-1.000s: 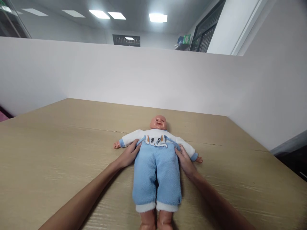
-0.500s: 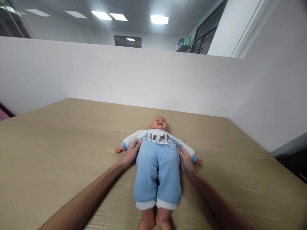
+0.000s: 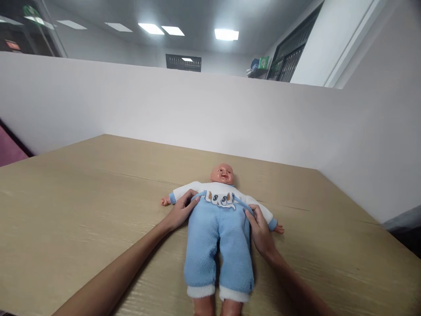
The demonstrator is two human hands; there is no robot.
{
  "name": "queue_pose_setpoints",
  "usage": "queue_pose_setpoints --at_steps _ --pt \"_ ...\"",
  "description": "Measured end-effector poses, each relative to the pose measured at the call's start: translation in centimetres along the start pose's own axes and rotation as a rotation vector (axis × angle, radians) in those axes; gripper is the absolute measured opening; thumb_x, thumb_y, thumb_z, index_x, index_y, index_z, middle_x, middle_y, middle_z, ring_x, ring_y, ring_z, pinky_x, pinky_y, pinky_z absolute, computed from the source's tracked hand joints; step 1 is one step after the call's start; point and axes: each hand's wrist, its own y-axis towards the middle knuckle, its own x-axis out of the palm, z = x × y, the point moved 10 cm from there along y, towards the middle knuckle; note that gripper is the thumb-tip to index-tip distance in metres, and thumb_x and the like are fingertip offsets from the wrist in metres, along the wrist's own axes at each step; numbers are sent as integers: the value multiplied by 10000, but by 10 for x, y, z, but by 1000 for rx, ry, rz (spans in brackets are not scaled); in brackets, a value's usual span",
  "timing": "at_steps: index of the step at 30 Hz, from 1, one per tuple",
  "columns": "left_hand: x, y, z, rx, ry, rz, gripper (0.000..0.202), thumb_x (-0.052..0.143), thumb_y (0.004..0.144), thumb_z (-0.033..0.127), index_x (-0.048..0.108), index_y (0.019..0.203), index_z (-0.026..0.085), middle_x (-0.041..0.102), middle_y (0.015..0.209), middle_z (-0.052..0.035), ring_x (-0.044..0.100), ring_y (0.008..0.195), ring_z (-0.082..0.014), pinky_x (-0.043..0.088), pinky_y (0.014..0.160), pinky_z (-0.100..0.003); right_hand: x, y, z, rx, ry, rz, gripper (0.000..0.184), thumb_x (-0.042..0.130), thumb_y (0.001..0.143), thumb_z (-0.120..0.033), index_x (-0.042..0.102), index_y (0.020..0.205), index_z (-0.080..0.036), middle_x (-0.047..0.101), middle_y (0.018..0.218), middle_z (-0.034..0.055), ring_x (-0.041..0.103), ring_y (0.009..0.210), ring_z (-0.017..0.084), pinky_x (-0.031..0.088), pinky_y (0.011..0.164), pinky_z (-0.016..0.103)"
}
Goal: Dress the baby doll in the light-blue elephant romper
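A baby doll [image 3: 223, 174] lies on its back on the table, head away from me and arms spread. It wears a white long-sleeved top [image 3: 263, 212] with blue cuffs and light-blue fleece overalls [image 3: 204, 237] with an elephant face on the bib. My left hand [image 3: 182, 210] is closed on the overalls' upper edge by the strap at the doll's side. On the opposite side my right hand [image 3: 261, 230] pinches the same garment near the other strap, thumb on the blue fabric. The doll's feet are cut off below the frame.
The wooden table [image 3: 82, 184] has thin seams across its top. Behind it stands a low white wall [image 3: 184, 105], with glazing above. A pink item [image 3: 11, 147] shows at the left edge, and something dark [image 3: 408, 228] lies beyond the table's right side.
Both hands have shifted slightly up the overalls' sides, and their fingers have closed over the edge near the straps. The camera view has shifted a little, so the doll appears slightly lower and farther right.
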Motion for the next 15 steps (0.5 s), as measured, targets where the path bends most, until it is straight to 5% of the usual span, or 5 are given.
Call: queue_pose_setpoints --at_steps 6,12,15 --pt "-18 -3 7 118 53 244 308 541 1083 498 623 1140 207 653 1075 -55 596 1005 -227 474 943 -346 3 7 -35 -112 -187 87 376 501 1030 -629 593 950 -273 634 903 29 585 892 277 441 885 400" --pt "-21 -6 14 214 87 309 237 538 1098 435 612 1124 211 636 1073 -77 604 1010 -232 487 929 -366 30 69 -63 -151 -161 100 321 509 1017 -568 589 1005 -257 685 919 47 638 899 271 496 876 404" --pt "-22 -8 20 251 131 332 209 534 1103 403 616 1132 213 628 1064 -77 593 993 -230 482 915 -372 66 106 -90 -218 -192 6 300 551 1009 -519 643 1066 -239 735 1085 87 680 1021 279 509 954 422"
